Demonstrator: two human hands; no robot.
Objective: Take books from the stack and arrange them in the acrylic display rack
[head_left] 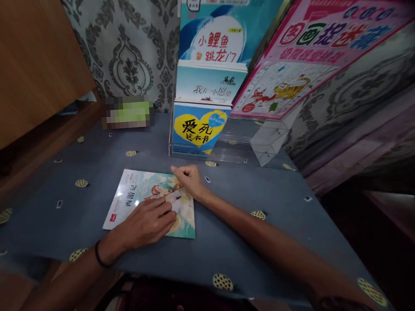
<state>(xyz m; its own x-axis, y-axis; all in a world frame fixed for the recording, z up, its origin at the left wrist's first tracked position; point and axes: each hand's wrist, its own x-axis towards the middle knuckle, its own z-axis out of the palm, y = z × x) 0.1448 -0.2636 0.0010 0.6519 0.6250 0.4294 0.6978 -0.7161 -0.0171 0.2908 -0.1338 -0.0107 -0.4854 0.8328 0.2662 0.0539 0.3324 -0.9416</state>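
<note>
A thin picture book (125,194) with a white strip and a teal illustrated cover lies closed and slanted on the tabletop. My left hand (151,221), a dark band round its wrist, rests palm down across the lower middle of the cover, fingers laid out and slightly bent. At the book's far right corner is my right hand (191,180), its thumb pointing along the top edge. The other fingers are curled in at that corner and mostly hidden, so their exact hold is unclear.
Beyond the book, a clear acrylic stand (270,139) holds several books, among them a blue one with a yellow heart (195,130) and a tilted pink one (314,53). A blurred green item (130,114) sits by the patterned wall. The table (96,149) has a blue-grey pineapple-print cover.
</note>
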